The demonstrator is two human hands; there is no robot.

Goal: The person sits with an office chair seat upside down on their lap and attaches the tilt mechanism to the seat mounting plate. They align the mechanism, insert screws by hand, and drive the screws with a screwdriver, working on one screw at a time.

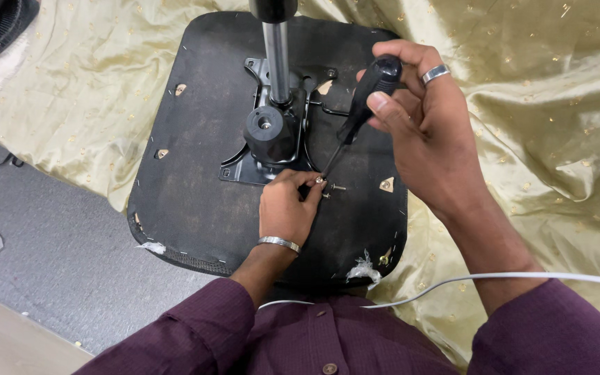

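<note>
Two hands work over an upturned chair seat [196, 173], black and lying on a gold cloth [536, 125] spread across grey carpet. From its black metal plate [248, 170] a chrome column [278, 59] rises toward the camera. The right hand [425, 132] is wrapped tight around a black-handled screwdriver [362, 104], tip down at a small screw [321, 182] just beside the plate. The left hand [286, 208] pinches that screw between fingertips. A white cable [522, 278] crosses the right sleeve.
</note>
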